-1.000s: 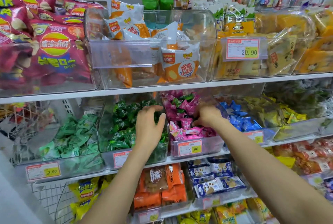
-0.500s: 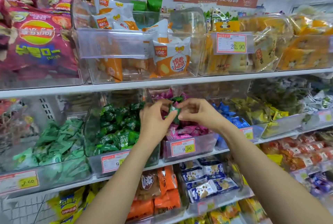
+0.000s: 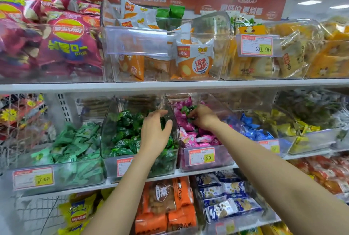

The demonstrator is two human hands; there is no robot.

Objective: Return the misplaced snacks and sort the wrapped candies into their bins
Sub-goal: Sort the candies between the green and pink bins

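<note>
On the middle shelf a clear bin of dark green wrapped candies (image 3: 122,136) stands left of a clear bin of pink wrapped candies (image 3: 190,137). A few dark green candies (image 3: 187,110) lie at the back of the pink bin. My right hand (image 3: 203,118) reaches into the pink bin and its fingertips pinch those green candies. Over the right side of the dark green bin hovers my left hand (image 3: 156,132), fingers loosely curved and thumb apart, with nothing seen in it.
A light green candy bin (image 3: 75,147) sits at the far left, with blue (image 3: 253,131) and yellow (image 3: 294,128) candy bins to the right. Chip bags (image 3: 69,45) and biscuit packs (image 3: 194,60) fill the upper shelf. Orange snack packs (image 3: 166,202) lie below.
Both hands met at a green candy over the pink bin half a second ago. My left hand has since moved left over the dark green bin; my right hand went back down onto the green candies.
</note>
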